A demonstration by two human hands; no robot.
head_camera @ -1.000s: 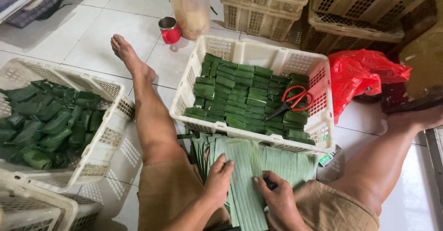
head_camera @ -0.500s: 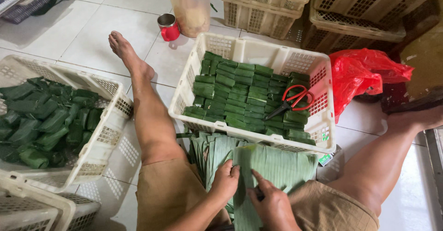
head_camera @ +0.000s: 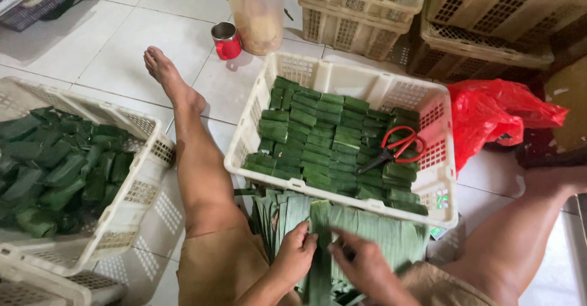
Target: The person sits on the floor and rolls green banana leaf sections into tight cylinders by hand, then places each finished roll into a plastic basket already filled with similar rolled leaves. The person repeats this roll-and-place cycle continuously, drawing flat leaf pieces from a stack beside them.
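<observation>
From the head camera, the left hand and right hand meet over a stack of long green leaf strips lying on the floor between the person's legs. Both sets of fingers pinch one darker folded leaf strip that runs upright over the stack. Just beyond stands a white crate packed with folded leaf parcels; red-handled scissors rest on them. Another crate of leaf bundles sits to the left.

Red-handled scissors in a white crate, red plastic bag, red mug, pink-lidded jar
</observation>
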